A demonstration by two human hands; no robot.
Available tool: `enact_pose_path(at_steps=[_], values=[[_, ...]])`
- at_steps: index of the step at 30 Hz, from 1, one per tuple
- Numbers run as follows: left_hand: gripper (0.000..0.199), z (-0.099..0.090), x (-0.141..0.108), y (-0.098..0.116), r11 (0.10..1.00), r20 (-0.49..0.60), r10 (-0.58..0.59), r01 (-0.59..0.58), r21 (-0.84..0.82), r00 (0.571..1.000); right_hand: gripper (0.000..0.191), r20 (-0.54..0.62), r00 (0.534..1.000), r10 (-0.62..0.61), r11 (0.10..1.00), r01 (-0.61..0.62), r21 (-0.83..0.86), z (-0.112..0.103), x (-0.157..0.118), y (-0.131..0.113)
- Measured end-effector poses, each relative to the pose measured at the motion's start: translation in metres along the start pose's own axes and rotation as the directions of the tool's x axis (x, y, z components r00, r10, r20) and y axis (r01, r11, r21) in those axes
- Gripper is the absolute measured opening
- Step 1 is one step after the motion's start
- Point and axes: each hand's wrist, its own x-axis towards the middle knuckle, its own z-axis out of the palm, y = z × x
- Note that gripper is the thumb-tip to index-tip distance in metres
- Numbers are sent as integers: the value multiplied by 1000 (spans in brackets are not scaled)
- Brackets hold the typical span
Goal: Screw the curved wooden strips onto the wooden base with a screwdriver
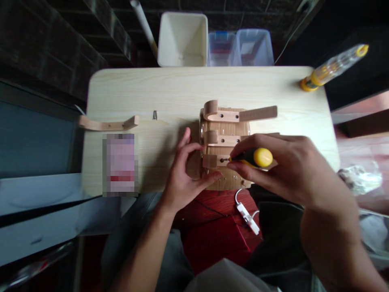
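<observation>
My right hand (282, 162) is closed round a yellow-and-black screwdriver (253, 158). Its tip meets a screw hole in the nearest of three curved wooden hooks (209, 160). These hooks lie across a wooden board (226, 178), and the two farther ones show dark screw heads. My left hand (190, 170) is curled about the board's left side, thumb on the nearer part and fingers along the edge, steadying it. The right part of the nearest hook is hidden behind my right hand.
Another curved wooden piece (109, 124) lies on the table (127, 89) at left, near small dark screws (155, 115) and a pixelated pack (121, 162). A clear yellow-ended tube (334, 67) stands back right. Bins (182, 38) sit behind; a power strip (248, 219) lies below.
</observation>
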Motion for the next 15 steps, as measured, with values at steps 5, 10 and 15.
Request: enact_pose_path(at_steps=[5, 10, 15], values=[[88, 33, -35, 3, 996, -210, -59, 70, 48, 976, 20, -23, 999, -24, 1000, 24, 11, -1, 1, -1], [79, 39, -50, 8, 983, -164, -149, 164, 82, 975, 24, 18, 1000, -21, 998, 22, -54, -6, 1, -1], [65, -4, -31, 0, 983, -11, -14, 15, 184, 1000, 16, 126, 989, -82, 988, 98, -123, -11, 16, -11]])
